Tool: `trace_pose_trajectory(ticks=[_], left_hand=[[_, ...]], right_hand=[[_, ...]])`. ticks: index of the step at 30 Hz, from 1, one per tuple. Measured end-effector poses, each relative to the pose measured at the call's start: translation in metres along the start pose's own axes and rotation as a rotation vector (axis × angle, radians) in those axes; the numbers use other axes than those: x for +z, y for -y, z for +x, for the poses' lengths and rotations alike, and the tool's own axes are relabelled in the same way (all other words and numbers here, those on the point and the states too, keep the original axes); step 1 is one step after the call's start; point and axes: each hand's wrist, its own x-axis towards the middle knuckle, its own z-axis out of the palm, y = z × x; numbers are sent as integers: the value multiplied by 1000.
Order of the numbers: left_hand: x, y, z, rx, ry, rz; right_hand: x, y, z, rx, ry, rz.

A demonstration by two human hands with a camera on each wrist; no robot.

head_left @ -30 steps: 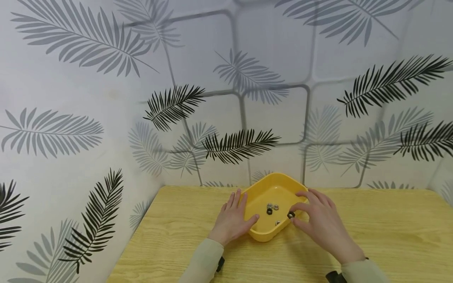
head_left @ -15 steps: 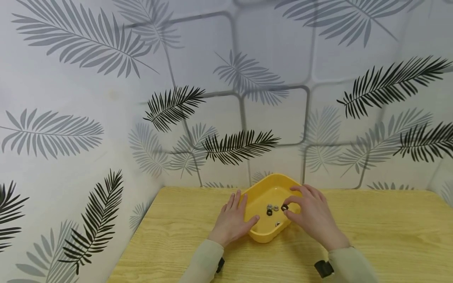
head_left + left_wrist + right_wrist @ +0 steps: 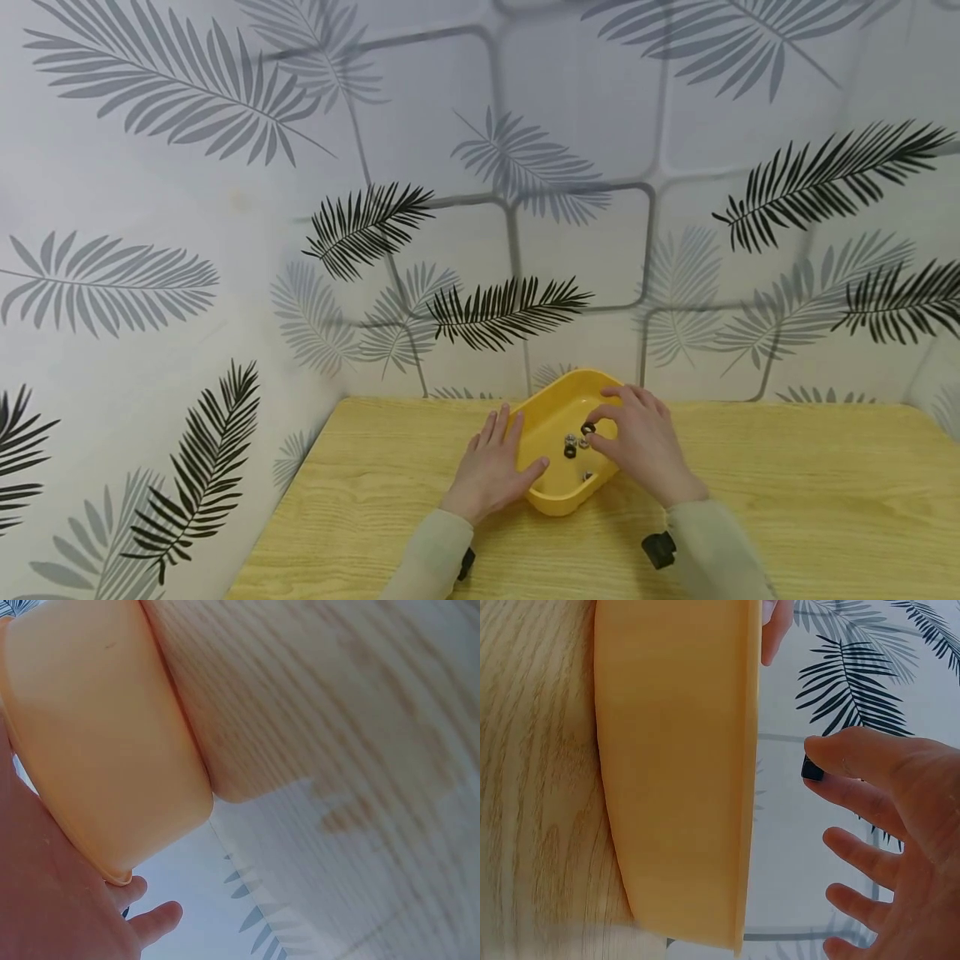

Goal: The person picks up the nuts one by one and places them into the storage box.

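Observation:
A yellow plastic bin (image 3: 551,497) sits on the wooden table with several small nuts inside. My right hand (image 3: 637,433) is over the bin's right side and pinches a black nut (image 3: 812,769) between thumb and index finger, above the rim in the right wrist view. Its other fingers are spread apart. My left hand (image 3: 491,467) rests on the bin's left rim with fingers extended. Silver nuts (image 3: 571,439) and another black nut (image 3: 570,452) lie together on the bin floor. One more silver nut (image 3: 587,477) lies by the near wall, partly hidden by the rim.
The light wooden table (image 3: 810,492) extends to both sides of the bin. Behind it stands a wall (image 3: 585,250) with a leaf pattern. Black wrist straps (image 3: 660,550) show at both sleeves.
My right hand has moved left, carrying the black nut from the bin's right rim to over the nuts inside. The left hand and the bin have stayed in place.

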Motion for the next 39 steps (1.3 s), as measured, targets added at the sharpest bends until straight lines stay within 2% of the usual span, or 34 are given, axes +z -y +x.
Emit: trace_pose_trajectory(ticks=[11,26,33,39], left_hand=[[0,2,-1,8,-1,-12],[0,1,-1,13,-5,2],[0,0,-1,19,-5,21],[1,0,-1,14,-15,27]], right_hand=[[13,6,14,14,46,-15],[33,8,17,44,139,-21],[34,11,14,45,184,-21],[30,12,9,27,170,-5]])
